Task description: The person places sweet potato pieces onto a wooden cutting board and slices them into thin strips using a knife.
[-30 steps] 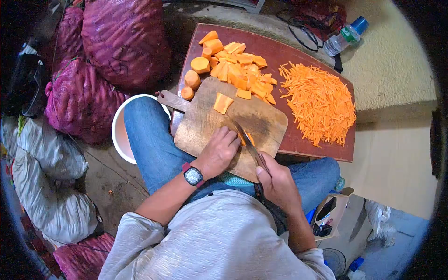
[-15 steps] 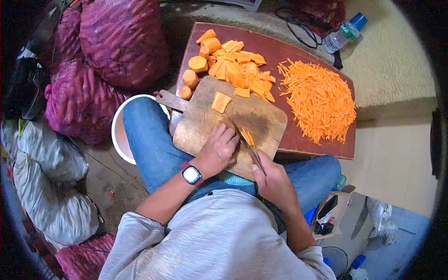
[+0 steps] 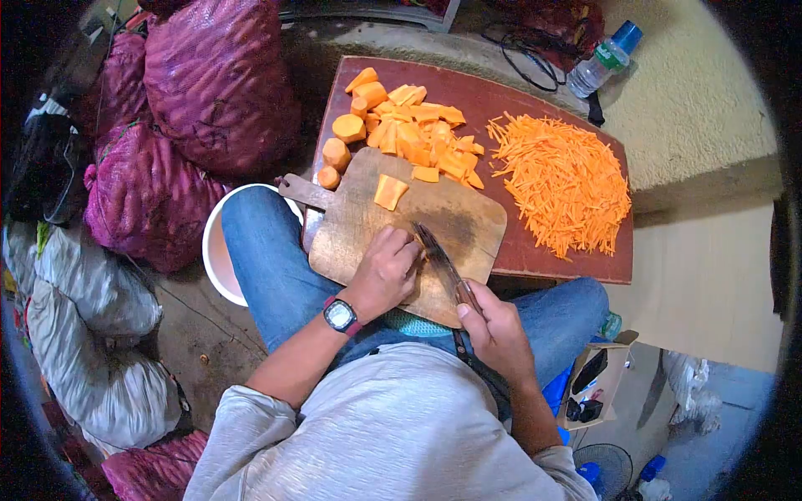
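Observation:
My right hand (image 3: 494, 330) is wrapped round the handle of a kitchen knife (image 3: 444, 269), its dark blade pointing away from me across the wooden cutting board (image 3: 347, 221). Close to the left of the blade, my left hand (image 3: 388, 271) rests on the board with fingers curled. A little orange shows at its fingertips, a carrot piece mostly hidden by the fingers. One flat carrot slice (image 3: 390, 192) lies farther up the board. Behind the board are a heap of carrot slices (image 3: 418, 138) and several thick carrot chunks (image 3: 349, 128).
A mound of carrot shreds (image 3: 568, 188) covers the right of the red tabletop (image 3: 493, 92). A white tub (image 3: 219, 263) stands beside my left knee. Full purple mesh sacks (image 3: 217, 83) and white sacks (image 3: 96, 351) line the left. A water bottle (image 3: 597, 71) lies on the ledge.
The knife blade has turned and shifted slightly, and the carrot strips that lay right of it no longer show. My left hand keeps its place on the board. The whole view has shifted slightly.

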The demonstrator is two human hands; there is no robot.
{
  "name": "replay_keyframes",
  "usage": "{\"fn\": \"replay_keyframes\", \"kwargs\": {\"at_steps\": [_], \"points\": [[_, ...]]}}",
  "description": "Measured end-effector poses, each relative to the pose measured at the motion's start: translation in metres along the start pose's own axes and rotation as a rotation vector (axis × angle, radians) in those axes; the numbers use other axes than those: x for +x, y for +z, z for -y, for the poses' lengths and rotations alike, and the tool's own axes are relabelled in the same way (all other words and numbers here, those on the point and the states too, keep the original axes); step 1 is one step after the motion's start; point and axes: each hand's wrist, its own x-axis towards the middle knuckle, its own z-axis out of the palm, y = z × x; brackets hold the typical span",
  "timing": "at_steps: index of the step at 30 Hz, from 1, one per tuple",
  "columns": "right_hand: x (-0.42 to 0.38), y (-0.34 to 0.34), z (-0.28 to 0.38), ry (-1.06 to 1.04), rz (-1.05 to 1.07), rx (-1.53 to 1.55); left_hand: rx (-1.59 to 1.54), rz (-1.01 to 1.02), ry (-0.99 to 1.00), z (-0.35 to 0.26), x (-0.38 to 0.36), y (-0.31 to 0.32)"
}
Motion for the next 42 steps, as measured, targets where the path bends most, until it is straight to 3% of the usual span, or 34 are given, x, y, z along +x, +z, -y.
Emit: {"fn": "replay_keyframes", "kwargs": {"at_steps": [4, 6, 20, 22, 25, 27, 31, 32, 33, 35, 37, 40, 42], "points": [[-0.003, -0.001, 0.002, 0.035, -0.037, 0.015, 0.018, 0.042, -0.001, 0.000, 0.001, -0.001], [-0.006, -0.001, 0.000, 0.010, -0.026, -0.011, -0.066, -0.085, -0.012, 0.001, 0.003, 0.004], [-0.017, -0.004, -0.007, 0.004, -0.028, -0.002, 0.021, 0.003, 0.006, 0.000, 0.001, 0.002], [-0.021, -0.006, 0.000, 0.108, -0.039, 0.097, 0.020, -0.009, 0.005, 0.001, 0.002, 0.001], [-0.022, 0.000, -0.021, -0.053, -0.067, 0.018, -0.064, -0.139, -0.057, 0.003, 0.008, -0.003], [-0.023, 0.003, -0.023, -0.070, -0.013, 0.035, -0.137, -0.282, -0.227, 0.004, 0.013, -0.012], [-0.013, -0.005, -0.029, -0.065, 0.088, 0.074, -0.169, -0.301, -0.357, 0.015, 0.015, -0.016], [-0.007, -0.009, -0.044, -0.123, -0.012, 0.044, -0.172, -0.275, -0.397, 0.017, 0.014, -0.015], [0.001, -0.028, -0.047, -0.046, 0.027, 0.051, -0.171, -0.275, -0.396, 0.017, 0.015, -0.015], [0.020, -0.055, -0.079, -0.097, -0.189, -0.029, -0.033, -0.283, -0.279, 0.015, 0.017, -0.015], [0.034, -0.084, -0.071, -0.104, -0.382, -0.189, -0.022, -0.261, -0.284, 0.017, 0.019, -0.013], [0.048, -0.110, -0.082, -0.039, -0.490, -0.228, 0.056, -0.218, -0.287, 0.015, 0.031, -0.019], [0.050, -0.110, -0.080, -0.142, -0.577, -0.173, 0.126, -0.194, -0.287, 0.021, 0.038, -0.022]]}}
